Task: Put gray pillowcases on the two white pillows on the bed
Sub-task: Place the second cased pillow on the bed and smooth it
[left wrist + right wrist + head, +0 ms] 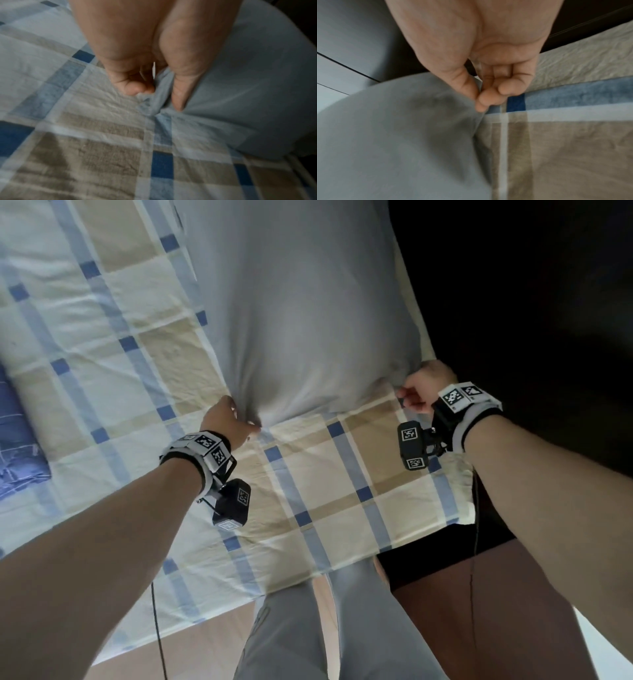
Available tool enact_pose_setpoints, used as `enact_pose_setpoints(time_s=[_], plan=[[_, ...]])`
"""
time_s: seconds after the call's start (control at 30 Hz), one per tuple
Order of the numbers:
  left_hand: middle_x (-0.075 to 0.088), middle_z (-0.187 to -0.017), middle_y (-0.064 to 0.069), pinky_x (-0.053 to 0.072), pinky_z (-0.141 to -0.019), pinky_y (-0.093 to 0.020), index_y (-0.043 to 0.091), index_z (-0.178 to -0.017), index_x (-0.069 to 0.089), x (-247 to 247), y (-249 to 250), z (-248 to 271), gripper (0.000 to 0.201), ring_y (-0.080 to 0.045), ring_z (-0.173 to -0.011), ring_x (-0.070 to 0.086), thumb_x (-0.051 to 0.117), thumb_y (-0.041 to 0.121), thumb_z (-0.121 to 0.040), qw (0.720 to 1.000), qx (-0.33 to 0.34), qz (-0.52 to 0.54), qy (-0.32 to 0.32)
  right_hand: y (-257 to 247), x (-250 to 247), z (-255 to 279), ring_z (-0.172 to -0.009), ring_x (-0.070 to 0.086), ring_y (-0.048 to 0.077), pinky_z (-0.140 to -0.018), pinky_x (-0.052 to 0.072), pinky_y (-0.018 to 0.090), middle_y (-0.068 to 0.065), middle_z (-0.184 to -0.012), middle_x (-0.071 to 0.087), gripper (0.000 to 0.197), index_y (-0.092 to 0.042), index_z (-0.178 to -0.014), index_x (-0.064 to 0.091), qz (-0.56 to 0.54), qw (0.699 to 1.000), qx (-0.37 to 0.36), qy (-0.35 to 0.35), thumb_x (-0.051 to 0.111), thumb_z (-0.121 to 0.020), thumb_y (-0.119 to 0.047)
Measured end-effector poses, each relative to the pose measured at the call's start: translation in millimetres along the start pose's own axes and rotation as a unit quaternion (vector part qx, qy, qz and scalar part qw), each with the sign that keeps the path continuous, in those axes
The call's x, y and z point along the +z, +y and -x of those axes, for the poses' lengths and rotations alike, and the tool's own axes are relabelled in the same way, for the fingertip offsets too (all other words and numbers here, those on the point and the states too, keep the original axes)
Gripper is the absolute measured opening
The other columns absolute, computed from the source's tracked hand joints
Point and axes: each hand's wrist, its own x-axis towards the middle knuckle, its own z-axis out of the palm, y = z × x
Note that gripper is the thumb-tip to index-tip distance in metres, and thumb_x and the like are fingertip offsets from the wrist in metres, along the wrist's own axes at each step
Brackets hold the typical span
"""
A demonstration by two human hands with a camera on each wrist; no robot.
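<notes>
While the left hand (228, 422) pinches the near-left corner of the gray pillowcase (301, 313) and the right hand (424, 387) pinches its near-right corner, the filled case stretches away from both across the checked bedsheet (346, 484), long axis pointing straight off from the person. Neither hand looks nearer. Any coming tug or shake would likely run along that axis, toward the body.

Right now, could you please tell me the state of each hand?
Left hand: closed, pinching the near left corner of the gray pillowcase.
Right hand: closed, pinching the pillowcase's near right corner.
</notes>
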Motion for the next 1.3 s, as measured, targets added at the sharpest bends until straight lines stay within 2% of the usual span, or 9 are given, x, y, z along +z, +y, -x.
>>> enact_pose_setpoints(time_s=[0.1, 0.27, 0.5, 0.63, 0.73, 0.87, 1.03, 1.17, 1.3], plan=[[0.062, -0.118, -0.011, 0.046, -0.076, -0.032, 0.005, -0.128, 0.049, -14.2, 5.6, 3.7, 0.067, -0.030, -0.098, 0.062, 0.080, 0.030, -0.075, 0.999, -0.020, -0.003, -0.038, -9.8, 8.8, 22.0, -0.044, 0.058, 0.017, -0.044, 0.044, 0.020, 0.010, -0.072, 0.064, 0.011, -0.006, -0.096, 0.058, -0.113, 0.990, 0.042, -0.073, 0.053, -0.087, -0.010], [0.056, -0.060, -0.010, 0.049, -0.054, -0.028, -0.003, -0.084, 0.068, -12.1, 21.5, 2.1, 0.024, -0.019, -0.047, 0.049, 0.074, 0.021, -0.082, 0.979, -0.111, 0.134, -0.108, -20.9, 48.2, 40.0, -0.095, 0.066, 0.040, -0.081, 0.058, 0.045, 0.025, -0.097, 0.063, 0.004, -0.001, -0.092, 0.051, -0.312, 0.927, 0.096, -0.185, 0.049, -0.090, -0.004], [0.069, -0.090, -0.027, 0.062, -0.067, -0.036, -0.015, -0.102, 0.057, 4.2, 27.1, -1.3, 0.019, -0.028, -0.076, 0.071, 0.063, -0.013, -0.083, 0.938, -0.093, 0.313, -0.115, -42.2, 66.5, 24.3, -0.091, 0.056, 0.038, -0.089, 0.051, 0.059, 0.015, -0.087, 0.054, 0.017, -0.008, -0.070, 0.044, -0.393, 0.901, 0.045, -0.178, 0.042, -0.081, 0.005], [0.071, -0.096, -0.019, 0.061, -0.076, -0.038, -0.005, -0.097, 0.059, 26.5, 11.9, -17.3, 0.014, -0.027, -0.084, 0.073, 0.065, 0.000, -0.085, 0.982, -0.032, 0.184, -0.033, -26.2, 63.6, 5.9, -0.087, 0.068, 0.031, -0.089, 0.054, 0.053, 0.015, -0.087, 0.062, 0.012, -0.003, -0.078, 0.055, -0.360, 0.915, 0.042, -0.175, 0.053, -0.091, -0.003], [0.068, -0.099, -0.019, 0.058, -0.078, -0.041, -0.004, -0.113, 0.058, 35.6, 5.5, -26.9, 0.034, -0.036, -0.087, 0.066, 0.065, 0.012, -0.084, 0.997, 0.002, -0.064, 0.038, -6.7, 73.4, -0.9, -0.115, 0.060, 0.033, -0.085, 0.056, 0.050, 0.017, -0.110, 0.064, 0.017, -0.001, -0.100, 0.059, -0.300, 0.934, 0.076, -0.177, 0.059, -0.094, -0.017], [0.066, -0.097, -0.017, 0.054, -0.072, -0.038, 0.000, -0.121, 0.054, 32.8, 11.9, -21.1, 0.040, -0.035, -0.084, 0.061, 0.061, 0.020, -0.088, 0.992, 0.000, -0.119, 0.052, -14.1, 78.6, 12.4, -0.087, 0.067, 0.032, -0.066, 0.061, 0.040, 0.020, -0.095, 0.065, 0.027, 0.001, -0.095, 0.057, -0.261, 0.949, 0.084, -0.159, 0.055, -0.097, -0.026], [0.065, -0.090, -0.013, 0.056, -0.069, -0.036, 0.005, -0.109, 0.055, 15.9, 14.1, -9.1, 0.040, -0.031, -0.077, 0.062, 0.076, 0.022, -0.079, 0.997, -0.034, 0.066, -0.031, -20.1, 84.7, 36.7, -0.100, 0.065, 0.042, -0.077, 0.058, 0.047, 0.031, -0.111, 0.064, 0.033, 0.012, -0.115, 0.053, -0.252, 0.941, 0.094, -0.206, 0.038, -0.100, -0.013], [0.068, -0.096, -0.016, 0.060, -0.062, -0.027, -0.007, -0.121, 0.053, -2.4, 18.3, 1.5, 0.042, -0.023, -0.073, 0.067, 0.067, -0.009, -0.082, 0.912, -0.104, 0.378, -0.122, -30.2, 97.5, 48.3, -0.105, 0.064, 0.041, -0.085, 0.056, 0.047, 0.032, -0.111, 0.062, 0.032, 0.012, -0.120, 0.050, -0.351, 0.904, 0.081, -0.230, 0.033, -0.094, 0.003], [0.064, -0.112, -0.023, 0.062, -0.067, -0.032, -0.012, -0.111, 0.055, 4.0, 26.9, -13.3, 0.035, -0.036, -0.092, 0.069, 0.055, -0.024, -0.078, 0.888, -0.098, 0.444, -0.067, -36.1, 111.9, 39.4, -0.104, 0.059, 0.034, -0.097, 0.050, 0.051, 0.024, -0.106, 0.057, 0.027, 0.005, -0.106, 0.052, -0.362, 0.903, 0.063, -0.221, 0.030, -0.091, 0.007]])
